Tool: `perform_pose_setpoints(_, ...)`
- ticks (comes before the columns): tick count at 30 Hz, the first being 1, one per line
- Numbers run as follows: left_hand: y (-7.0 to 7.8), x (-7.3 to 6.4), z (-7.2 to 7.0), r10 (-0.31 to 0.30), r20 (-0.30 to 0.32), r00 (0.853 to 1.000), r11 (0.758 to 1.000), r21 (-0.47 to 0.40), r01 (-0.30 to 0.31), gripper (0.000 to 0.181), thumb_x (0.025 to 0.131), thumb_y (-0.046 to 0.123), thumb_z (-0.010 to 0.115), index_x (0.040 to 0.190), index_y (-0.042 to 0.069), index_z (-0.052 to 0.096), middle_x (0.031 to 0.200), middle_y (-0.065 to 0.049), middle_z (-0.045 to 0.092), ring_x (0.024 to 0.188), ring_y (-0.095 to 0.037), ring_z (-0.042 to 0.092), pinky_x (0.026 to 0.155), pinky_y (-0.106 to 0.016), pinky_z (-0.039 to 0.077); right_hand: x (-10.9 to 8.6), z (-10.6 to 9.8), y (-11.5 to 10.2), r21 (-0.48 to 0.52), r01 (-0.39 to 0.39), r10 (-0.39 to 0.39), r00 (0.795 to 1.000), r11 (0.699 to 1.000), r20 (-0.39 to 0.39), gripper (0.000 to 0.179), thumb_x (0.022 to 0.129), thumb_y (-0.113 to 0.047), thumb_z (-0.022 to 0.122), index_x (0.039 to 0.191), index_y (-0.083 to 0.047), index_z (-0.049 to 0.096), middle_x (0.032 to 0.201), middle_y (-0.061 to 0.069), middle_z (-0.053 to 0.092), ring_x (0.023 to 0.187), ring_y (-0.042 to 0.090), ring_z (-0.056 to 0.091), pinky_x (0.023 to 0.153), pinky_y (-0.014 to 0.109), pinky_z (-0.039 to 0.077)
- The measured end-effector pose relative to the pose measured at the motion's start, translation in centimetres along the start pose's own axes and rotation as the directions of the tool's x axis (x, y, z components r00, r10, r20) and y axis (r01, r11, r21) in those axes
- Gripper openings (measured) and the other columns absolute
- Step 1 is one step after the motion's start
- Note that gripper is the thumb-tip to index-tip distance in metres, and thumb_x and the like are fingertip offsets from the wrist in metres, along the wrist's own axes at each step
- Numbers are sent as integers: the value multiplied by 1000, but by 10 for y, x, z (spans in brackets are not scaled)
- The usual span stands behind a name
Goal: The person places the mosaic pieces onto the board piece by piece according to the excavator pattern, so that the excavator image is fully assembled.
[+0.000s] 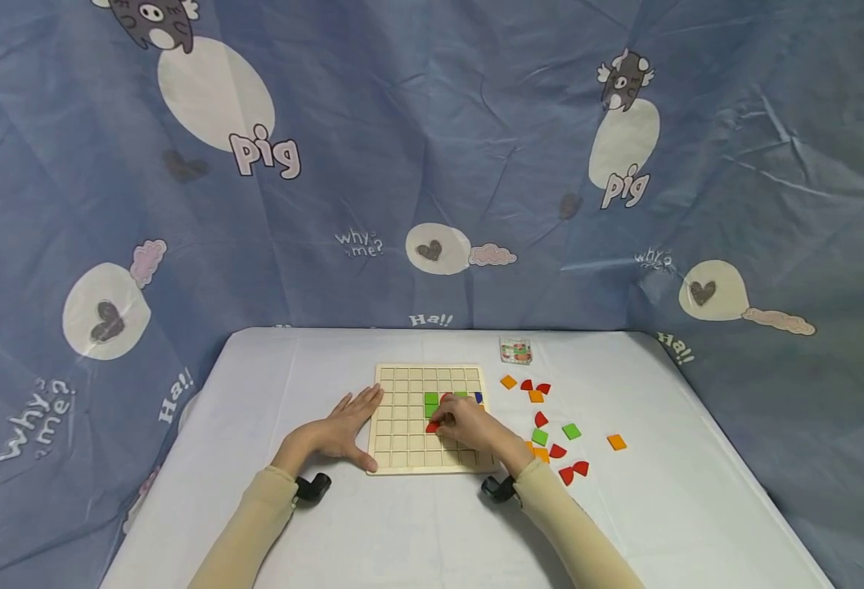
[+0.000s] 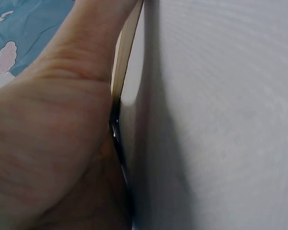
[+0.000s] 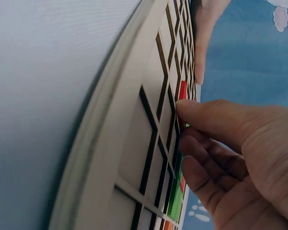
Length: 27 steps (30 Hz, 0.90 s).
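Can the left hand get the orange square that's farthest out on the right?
Probably not easily. The left hand is at the left edge of the board, and the right hand, pinching a red piece, is between it and the orange square.

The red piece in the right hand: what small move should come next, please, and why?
Perhaps press the red piece gently into the board: the right hand pinches it there, and the left hand rests at the board's left edge.

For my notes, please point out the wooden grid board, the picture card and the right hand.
Wooden grid board (image 1: 404, 425): head view, bare squares.
Picture card (image 1: 515, 351): head view, coloured middle.
Right hand (image 1: 469, 421): head view, back of hand.
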<state>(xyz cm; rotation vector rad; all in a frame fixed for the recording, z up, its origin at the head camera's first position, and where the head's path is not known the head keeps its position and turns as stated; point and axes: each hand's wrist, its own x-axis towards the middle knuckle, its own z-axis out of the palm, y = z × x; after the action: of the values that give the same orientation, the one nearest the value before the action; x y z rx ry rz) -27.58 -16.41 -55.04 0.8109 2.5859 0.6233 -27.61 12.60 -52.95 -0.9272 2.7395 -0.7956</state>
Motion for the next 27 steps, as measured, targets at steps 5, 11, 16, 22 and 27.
perform_pose_setpoints(5,0,-1,0,3,-1,1000,1000,6,-3,138,60,64,80,154,1,2,163,-15,-3,151,-33,-3,122,-54,-2,-6,-7,5,48,-13,15,999,999,-39,19,86,-14,72,104,-11,72,94,-4,66,83,6,59,72,19,53)
perform_pose_setpoints(11,0,-1,1,7,-6,1000,1000,18,-7,137,60,65,79,154,1,2,163,-15,-3,151,-33,-3,122,-54,-2,-27,-27,21,82,-68,76,992,994,-96,16,86,-18,74,99,-11,69,89,-5,61,79,7,54,67,21,50)
perform_pose_setpoints(16,1,0,0,5,1,1000,1000,15,-5,137,60,65,79,154,1,2,163,-15,-4,151,-33,-3,122,-53,-2,-57,-43,41,140,-173,188,976,975,-108,16,84,-16,74,95,-11,64,90,-3,61,80,11,54,68,22,49)
perform_pose_setpoints(22,1,0,0,-2,0,1000,1000,28,2,138,59,67,78,155,3,2,163,-13,-5,151,-32,-4,122,-52,-3,-94,-57,70,170,-346,370,919,923,-135,19,82,-15,76,95,-12,63,86,-2,59,78,14,53,66,23,49)
perform_pose_setpoints(27,-1,1,1,1,0,1000,1000,31,-1,139,59,67,78,155,3,1,163,-14,-5,151,-33,-4,122,-53,-4,-124,-67,93,185,-439,467,870,879,-159,27,81,-16,77,101,-8,62,90,2,60,79,16,53,68,25,50)
